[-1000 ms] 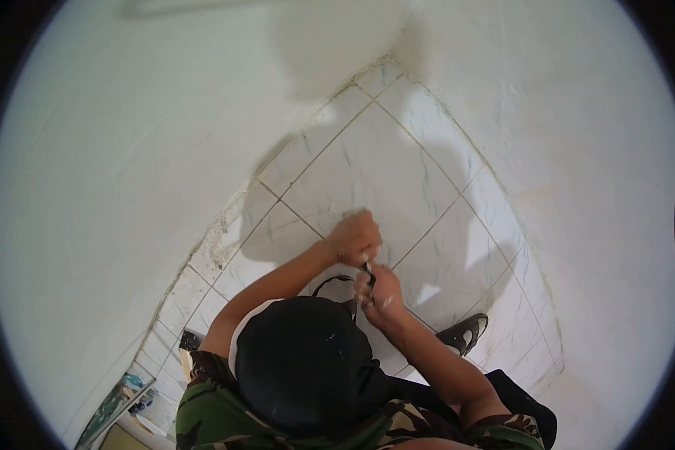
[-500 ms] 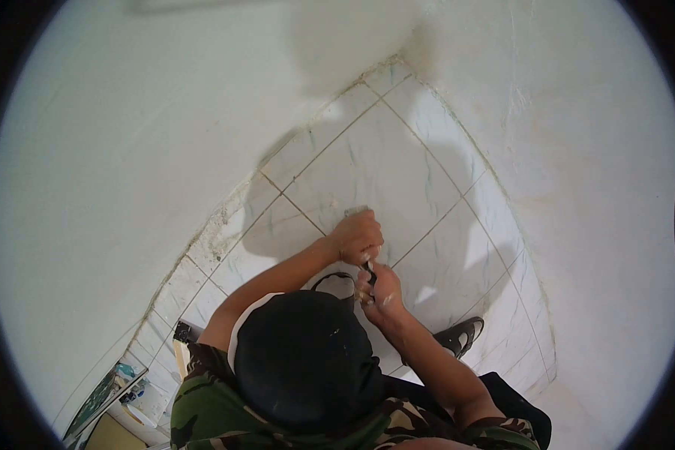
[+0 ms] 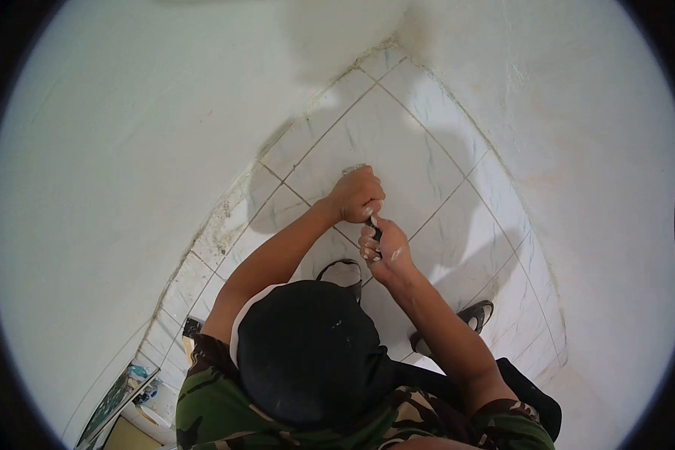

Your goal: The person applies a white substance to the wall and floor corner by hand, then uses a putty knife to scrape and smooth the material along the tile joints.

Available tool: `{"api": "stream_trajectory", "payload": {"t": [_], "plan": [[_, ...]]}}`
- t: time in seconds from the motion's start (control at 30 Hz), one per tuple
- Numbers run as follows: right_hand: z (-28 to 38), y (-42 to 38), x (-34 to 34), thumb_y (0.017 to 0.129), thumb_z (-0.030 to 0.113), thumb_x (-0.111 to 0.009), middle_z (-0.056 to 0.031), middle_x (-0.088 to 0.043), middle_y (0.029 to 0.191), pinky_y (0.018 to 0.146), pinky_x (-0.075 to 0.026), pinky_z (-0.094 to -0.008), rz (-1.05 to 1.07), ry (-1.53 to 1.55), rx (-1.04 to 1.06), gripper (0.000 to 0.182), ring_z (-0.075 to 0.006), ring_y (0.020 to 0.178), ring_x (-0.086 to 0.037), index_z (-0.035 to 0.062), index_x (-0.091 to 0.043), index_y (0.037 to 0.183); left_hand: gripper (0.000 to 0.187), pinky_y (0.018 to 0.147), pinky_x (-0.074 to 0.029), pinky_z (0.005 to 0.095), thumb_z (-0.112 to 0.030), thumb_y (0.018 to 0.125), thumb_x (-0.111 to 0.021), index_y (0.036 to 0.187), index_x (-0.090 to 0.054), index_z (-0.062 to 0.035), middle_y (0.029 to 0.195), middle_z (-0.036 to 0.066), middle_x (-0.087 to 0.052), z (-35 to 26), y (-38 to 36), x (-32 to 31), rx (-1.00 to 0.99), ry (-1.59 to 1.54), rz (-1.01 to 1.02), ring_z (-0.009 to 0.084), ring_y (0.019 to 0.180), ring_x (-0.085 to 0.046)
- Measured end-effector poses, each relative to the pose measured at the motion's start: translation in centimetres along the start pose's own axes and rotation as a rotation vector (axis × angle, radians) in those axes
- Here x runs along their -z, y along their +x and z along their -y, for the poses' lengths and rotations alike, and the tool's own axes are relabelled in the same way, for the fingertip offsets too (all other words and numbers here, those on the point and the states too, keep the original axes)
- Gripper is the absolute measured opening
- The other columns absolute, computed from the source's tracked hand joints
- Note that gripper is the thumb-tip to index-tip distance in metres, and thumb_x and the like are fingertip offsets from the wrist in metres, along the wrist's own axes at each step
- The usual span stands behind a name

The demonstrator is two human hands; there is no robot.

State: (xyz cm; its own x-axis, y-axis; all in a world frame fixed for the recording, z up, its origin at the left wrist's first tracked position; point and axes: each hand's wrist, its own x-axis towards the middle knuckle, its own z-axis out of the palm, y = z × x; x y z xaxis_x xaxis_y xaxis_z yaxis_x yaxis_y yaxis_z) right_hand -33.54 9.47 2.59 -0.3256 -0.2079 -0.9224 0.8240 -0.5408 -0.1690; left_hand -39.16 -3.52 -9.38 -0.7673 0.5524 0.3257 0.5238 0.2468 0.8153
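Note:
Both my hands hold one black-handled scraper (image 3: pixel 376 234) low over the tiled floor. My right hand (image 3: pixel 391 251) is closed around its handle, with white smears on the thumb side and fingers. Farther forward, my left hand (image 3: pixel 358 195) is closed over the front part of the tool and hides most of it. Just past the left knuckles a pale, flat end shows; whether it touches the tile cannot be made out. Under the hands lie white marbled floor tiles (image 3: pixel 397 161) with dark joints.
Two white walls meet at a corner ahead, with rough, crumbly material (image 3: pixel 221 225) along the left wall's base. My dark sandal (image 3: pixel 476 315) stands at right. A dark cap (image 3: pixel 307 352) covers the lower middle. Assorted items (image 3: pixel 139 382) lie at lower left.
Both hands, still on the scraper, have slid forward over the tiles toward the corner, and the arms are stretched farther out. The view has shifted slightly.

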Motion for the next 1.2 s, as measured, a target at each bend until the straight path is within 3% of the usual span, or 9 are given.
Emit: {"api": "stream_trajectory", "payload": {"t": [0.13,0.2,0.27,0.37,0.7,0.77,0.9,1.1,1.2], "plan": [[-1.4,-2.0,1.3,0.102,0.023,-0.05,-0.0003,-0.046,0.072,0.039,-0.027,-0.0252,-0.086,-0.223,-0.017,0.015,-0.0091,0.046,-0.034,0.0114,-0.043,0.094,0.023,0.07,-0.037,0.0439,-0.028,0.07,-0.056,0.059,-0.048,-0.0093,0.063,0.01,-0.048,-1.1,-3.0,-2.6,0.013,0.005,-0.036,0.0329,0.067,-0.049],[-2.9,-3.5,3.0,0.1,0.021,-0.054,-0.0015,-0.046,0.071,0.04,-0.028,-0.0274,-0.112,-0.177,-0.066,0.018,-0.01,0.047,-0.035,0.0111,-0.04,0.095,0.022,0.069,-0.037,0.0441,-0.027,0.07,-0.055,0.058,-0.048,-0.0092,0.063,0.011,-0.048,-3.8,-4.1,-3.5,0.072,-0.062,-0.073,0.0337,0.066,-0.048],[-3.3,-3.4,3.6,0.098,0.02,-0.057,-0.0027,-0.045,0.071,0.041,-0.029,-0.0296,-0.142,-0.131,-0.12,0.023,-0.011,0.048,-0.036,0.0108,-0.036,0.096,0.023,0.069,-0.037,0.0445,-0.026,0.07,-0.055,0.057,-0.047,-0.0094,0.062,0.011,-0.047,-4.8,-4.7,-3.8,0.094,-0.105,0.058,0.0334,0.065,-0.047],[-2.3,-2.4,1.0,0.101,0.022,-0.051,-0.0006,-0.046,0.07,0.038,-0.026,-0.0253,-0.118,-0.191,-0.037,0.014,-0.0088,0.047,-0.035,0.0114,-0.043,0.095,0.022,0.068,-0.036,0.0439,-0.025,0.068,-0.056,0.057,-0.045,-0.0096,0.06,0.011,-0.045,-2.6,-3.0,-1.1,0.065,-0.043,-0.053,0.0324,0.063,-0.046],[-3.2,-2.6,1.9,0.101,0.022,-0.051,-0.0006,-0.045,0.071,0.039,-0.028,-0.0256,-0.11,-0.171,-0.036,0.015,-0.0088,0.048,-0.036,0.0115,-0.042,0.094,0.022,0.068,-0.035,0.0437,-0.025,0.069,-0.056,0.057,-0.045,-0.0099,0.06,0.011,-0.045,-3.7,-4.0,-2.3,0.104,-0.071,0.057,0.032,0.062,-0.046],[-2.5,-1.5,0.8,0.102,0.022,-0.051,-0.0013,-0.045,0.072,0.039,-0.028,-0.0255,-0.089,-0.173,0.022,0.016,-0.0089,0.048,-0.036,0.0117,-0.041,0.095,0.022,0.068,-0.036,0.043,-0.025,0.067,-0.056,0.056,-0.045,-0.0102,0.059,0.011,-0.045,-1.3,-2.8,-0.6,0.004,0.007,-0.065,0.0322,0.062,-0.046],[-1.9,-1.4,0.7,0.102,0.022,-0.051,-0.0012,-0.046,0.072,0.038,-0.028,-0.0254,-0.053,-0.118,-0.038,0.016,-0.0093,0.048,-0.037,0.0119,-0.042,0.093,0.017,0.069,-0.038,0.0423,-0.02,0.065,-0.058,0.054,-0.047,-0.0111,0.059,0.009,-0.049,-2.0,-2.4,0.2,0.027,-0.021,-0.044,0.0314,0.062,-0.048],[-2.1,-1.8,1.2,0.101,0.022,-0.051,-0.001,-0.046,0.071,0.038,-0.027,-0.0253,-0.085,-0.174,-0.02,0.017,-0.0094,0.047,-0.037,0.0116,-0.043,0.092,0.022,0.069,-0.036,0.044,-0.026,0.069,-0.056,0.059,-0.048,-0.0088,0.061,0.011,-0.046,-2.5,-3.1,-1.6,0.081,-0.061,0.044,0.033,0.063,-0.047],[-0.8,-0.1,-1.0,0.102,0.023,-0.051,-0.0016,-0.046,0.07,0.037,-0.027,-0.0259,-0.079,-0.143,-0.007,0.017,-0.0099,0.046,-0.036,0.0118,-0.043,0.092,0.017,0.07,-0.039,0.042,-0.02,0.065,-0.059,0.055,-0.049,-0.0109,0.059,0.01,-0.05,-0.3,-2.0,0.1,0.04,0.035,-0.097,0.0314,0.063,-0.051]]}}
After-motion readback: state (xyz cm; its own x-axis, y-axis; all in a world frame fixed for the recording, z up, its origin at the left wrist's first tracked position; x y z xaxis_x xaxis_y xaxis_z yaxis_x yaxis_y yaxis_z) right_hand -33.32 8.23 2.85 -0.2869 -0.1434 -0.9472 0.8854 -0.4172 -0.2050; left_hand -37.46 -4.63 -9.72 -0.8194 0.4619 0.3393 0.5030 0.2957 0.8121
